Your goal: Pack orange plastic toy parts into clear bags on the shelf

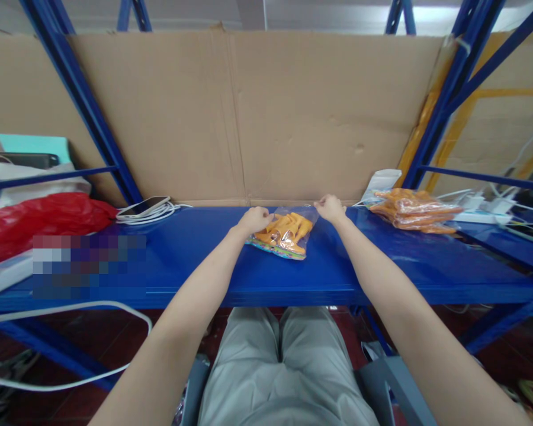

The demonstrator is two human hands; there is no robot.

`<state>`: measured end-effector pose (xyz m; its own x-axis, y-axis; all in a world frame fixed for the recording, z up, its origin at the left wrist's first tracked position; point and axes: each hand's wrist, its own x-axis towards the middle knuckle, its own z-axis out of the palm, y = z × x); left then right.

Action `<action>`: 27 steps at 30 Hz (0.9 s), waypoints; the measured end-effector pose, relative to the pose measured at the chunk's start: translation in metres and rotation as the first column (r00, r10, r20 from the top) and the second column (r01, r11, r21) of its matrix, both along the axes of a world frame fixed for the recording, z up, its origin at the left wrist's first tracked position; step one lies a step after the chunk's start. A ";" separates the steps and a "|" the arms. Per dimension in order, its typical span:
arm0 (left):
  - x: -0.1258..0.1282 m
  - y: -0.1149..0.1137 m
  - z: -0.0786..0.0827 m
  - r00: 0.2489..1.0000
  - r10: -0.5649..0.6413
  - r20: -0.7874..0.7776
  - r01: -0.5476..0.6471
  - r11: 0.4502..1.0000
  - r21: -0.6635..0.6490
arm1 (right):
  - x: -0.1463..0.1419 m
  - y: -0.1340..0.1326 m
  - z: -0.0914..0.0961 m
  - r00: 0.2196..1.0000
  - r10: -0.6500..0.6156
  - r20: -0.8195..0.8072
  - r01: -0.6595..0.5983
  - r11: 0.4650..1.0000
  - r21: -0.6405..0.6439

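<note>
A clear plastic bag [286,234] filled with orange pieces lies on the blue shelf [266,275], in the middle near the back. My left hand [254,219] is closed and pinches the bag's left top corner. My right hand [330,207] is closed and pinches the bag's right top corner. Both arms reach straight forward over the shelf's front edge.
A pile of similar orange-filled bags [415,210] lies at the right, with a white pouch [382,182] behind it. A phone [144,207] with white cable sits back left, beside a red plastic bag [39,222]. Cardboard [257,118] backs the shelf. Blue uprights stand on both sides.
</note>
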<state>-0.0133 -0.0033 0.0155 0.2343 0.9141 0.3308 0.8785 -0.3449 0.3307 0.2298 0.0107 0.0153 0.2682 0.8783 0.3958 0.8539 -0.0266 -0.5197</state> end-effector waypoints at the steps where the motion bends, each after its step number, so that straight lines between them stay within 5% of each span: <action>1: 0.000 0.000 0.000 0.999 -0.025 0.027 0.025 1.000 -0.017 | 0.001 0.000 0.000 0.999 -0.008 -0.033 0.007 0.999 -0.037; 5: 0.004 -0.005 0.000 0.981 -0.093 0.172 0.122 0.979 -0.165 | -0.001 0.000 -0.004 0.951 0.109 -0.288 -0.166 0.969 -0.184; 10: 0.016 -0.011 -0.002 0.935 -0.093 0.342 0.213 0.919 -0.332 | -0.019 -0.004 -0.010 0.835 0.161 -0.526 -0.288 0.943 -0.168; 14: 0.016 -0.005 -0.005 0.952 0.003 0.306 0.092 0.951 -0.296 | -0.028 -0.002 -0.011 0.723 0.114 -0.682 -0.270 0.955 -0.126; 18: 0.009 0.007 -0.011 0.967 0.109 0.229 -0.085 0.990 -0.113 | -0.028 0.001 -0.008 0.512 0.065 -0.856 -0.297 0.949 -0.105; 23: 0.007 0.010 -0.015 0.852 0.238 0.467 -0.094 0.946 -0.310 | -0.026 0.001 -0.007 0.285 0.024 -0.958 -0.357 0.930 -0.083; 27: 0.005 0.008 -0.012 0.729 0.218 0.649 0.099 0.905 -0.415 | -0.032 0.000 -0.010 0.265 0.024 -0.964 -0.351 0.934 -0.073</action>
